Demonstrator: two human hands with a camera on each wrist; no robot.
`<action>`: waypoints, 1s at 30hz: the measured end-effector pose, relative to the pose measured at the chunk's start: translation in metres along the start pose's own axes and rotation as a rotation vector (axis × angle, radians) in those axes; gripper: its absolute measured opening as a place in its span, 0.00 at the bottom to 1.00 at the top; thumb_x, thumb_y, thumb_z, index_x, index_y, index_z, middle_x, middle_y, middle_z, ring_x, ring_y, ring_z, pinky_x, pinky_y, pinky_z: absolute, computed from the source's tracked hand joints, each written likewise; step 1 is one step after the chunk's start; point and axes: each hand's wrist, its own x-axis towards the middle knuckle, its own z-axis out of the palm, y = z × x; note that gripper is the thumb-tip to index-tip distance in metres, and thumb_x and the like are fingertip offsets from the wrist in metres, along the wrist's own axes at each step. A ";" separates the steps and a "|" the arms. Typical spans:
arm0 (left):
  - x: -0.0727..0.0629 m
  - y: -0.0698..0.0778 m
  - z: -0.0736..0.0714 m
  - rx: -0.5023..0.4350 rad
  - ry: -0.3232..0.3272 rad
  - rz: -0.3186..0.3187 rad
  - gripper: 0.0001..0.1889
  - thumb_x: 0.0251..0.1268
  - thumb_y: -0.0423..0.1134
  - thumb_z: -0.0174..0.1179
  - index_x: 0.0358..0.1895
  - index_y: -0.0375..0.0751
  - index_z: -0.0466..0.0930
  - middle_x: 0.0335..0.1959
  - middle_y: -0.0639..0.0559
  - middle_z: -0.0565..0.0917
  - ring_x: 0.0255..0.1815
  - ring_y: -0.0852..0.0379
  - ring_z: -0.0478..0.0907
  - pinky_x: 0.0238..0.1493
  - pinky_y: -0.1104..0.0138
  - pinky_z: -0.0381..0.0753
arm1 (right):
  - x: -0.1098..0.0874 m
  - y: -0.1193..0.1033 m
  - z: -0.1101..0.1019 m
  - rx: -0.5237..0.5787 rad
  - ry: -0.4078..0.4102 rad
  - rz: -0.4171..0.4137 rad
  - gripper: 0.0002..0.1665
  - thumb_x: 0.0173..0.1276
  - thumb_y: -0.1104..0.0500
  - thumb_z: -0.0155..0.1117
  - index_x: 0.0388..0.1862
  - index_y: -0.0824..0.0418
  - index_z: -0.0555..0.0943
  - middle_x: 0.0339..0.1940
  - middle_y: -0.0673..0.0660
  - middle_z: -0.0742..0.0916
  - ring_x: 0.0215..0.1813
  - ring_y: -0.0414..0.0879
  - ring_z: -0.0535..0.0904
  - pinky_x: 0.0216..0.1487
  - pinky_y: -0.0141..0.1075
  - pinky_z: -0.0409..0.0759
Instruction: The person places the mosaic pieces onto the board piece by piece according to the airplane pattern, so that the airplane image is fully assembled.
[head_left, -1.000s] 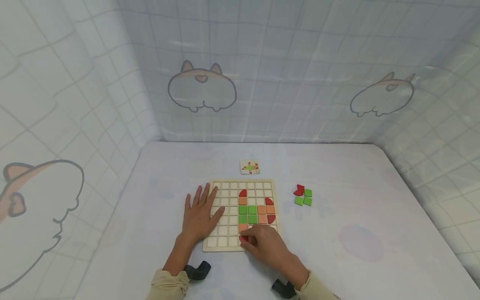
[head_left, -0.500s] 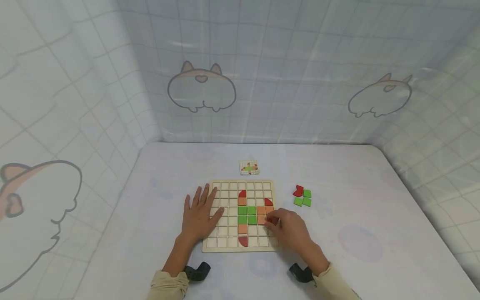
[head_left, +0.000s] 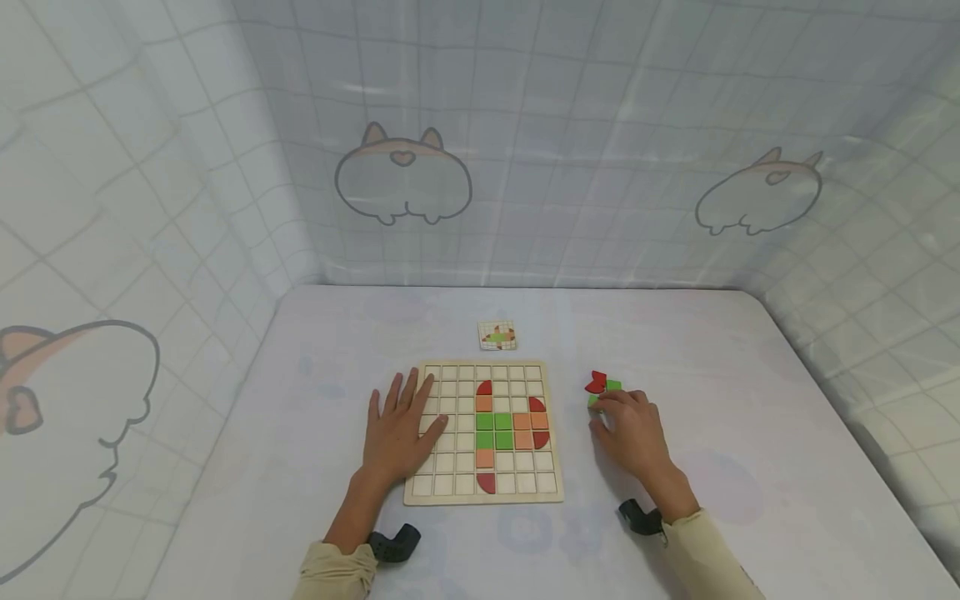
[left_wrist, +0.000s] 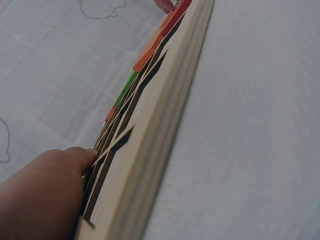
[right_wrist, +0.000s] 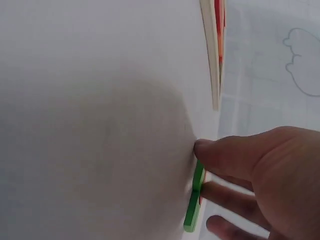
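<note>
A wooden grid board lies on the table with green, orange and red tiles set in its right half. My left hand lies with fingers spread over the board's left side, its thumb on the grid in the left wrist view. Right of the board, my right hand reaches over a small group of loose tiles. Its bent fingertips are right at a green square tile, and its thumb sits a little apart, nearer the body. The right wrist view shows the thumb overlapping one green tile, with another green tile beside it.
Red loose tiles and a further green tile lie beyond the right hand's fingers. A small pattern card lies behind the board. Patterned walls enclose the white table at the back and sides.
My right hand has moved right, from the lower middle of the board over its right edge to the loose tiles. The red pieces it was touching now lie uncovered. My left hand stays put.
</note>
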 end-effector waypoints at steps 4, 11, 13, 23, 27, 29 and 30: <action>0.001 0.003 -0.001 -0.009 0.003 0.005 0.39 0.72 0.62 0.47 0.79 0.49 0.51 0.80 0.45 0.48 0.79 0.44 0.38 0.72 0.41 0.32 | 0.007 0.005 -0.002 0.009 -0.033 -0.039 0.08 0.53 0.63 0.78 0.33 0.57 0.88 0.40 0.55 0.86 0.44 0.57 0.77 0.41 0.52 0.74; 0.003 0.003 0.003 -0.008 0.025 0.024 0.39 0.72 0.63 0.46 0.79 0.48 0.52 0.80 0.45 0.49 0.79 0.43 0.39 0.71 0.41 0.34 | 0.020 0.004 -0.005 -0.006 -0.080 -0.044 0.05 0.53 0.60 0.77 0.29 0.56 0.88 0.28 0.48 0.86 0.34 0.49 0.77 0.38 0.47 0.70; 0.003 0.002 0.002 -0.005 0.032 0.025 0.39 0.72 0.62 0.46 0.79 0.48 0.53 0.79 0.45 0.49 0.79 0.43 0.40 0.71 0.41 0.34 | 0.024 -0.003 -0.005 -0.012 -0.072 -0.054 0.06 0.52 0.59 0.77 0.29 0.56 0.88 0.27 0.48 0.86 0.34 0.49 0.78 0.39 0.46 0.68; 0.002 0.004 -0.002 0.009 0.033 0.016 0.36 0.74 0.58 0.47 0.79 0.48 0.53 0.79 0.45 0.50 0.79 0.43 0.41 0.71 0.41 0.35 | 0.041 -0.079 0.024 0.153 -0.066 -0.401 0.05 0.54 0.53 0.77 0.31 0.50 0.89 0.29 0.42 0.87 0.30 0.39 0.71 0.35 0.37 0.65; 0.000 0.005 -0.003 0.020 0.028 0.011 0.32 0.76 0.52 0.44 0.79 0.47 0.54 0.79 0.44 0.51 0.79 0.42 0.42 0.72 0.41 0.36 | 0.047 -0.109 0.036 0.151 -0.056 -0.550 0.04 0.55 0.56 0.74 0.30 0.49 0.89 0.30 0.42 0.87 0.32 0.39 0.72 0.36 0.37 0.66; -0.001 0.005 -0.004 0.022 0.019 0.002 0.31 0.77 0.50 0.44 0.79 0.47 0.54 0.79 0.44 0.50 0.79 0.42 0.41 0.72 0.41 0.35 | 0.050 -0.120 0.040 0.140 -0.063 -0.587 0.04 0.54 0.57 0.73 0.30 0.49 0.89 0.30 0.42 0.87 0.32 0.40 0.73 0.36 0.37 0.66; -0.001 0.005 -0.005 0.022 0.015 -0.001 0.31 0.77 0.49 0.44 0.79 0.47 0.54 0.79 0.44 0.50 0.79 0.42 0.41 0.72 0.41 0.35 | 0.052 -0.125 0.042 0.130 -0.069 -0.600 0.04 0.54 0.57 0.72 0.31 0.49 0.89 0.30 0.41 0.87 0.33 0.40 0.73 0.37 0.37 0.66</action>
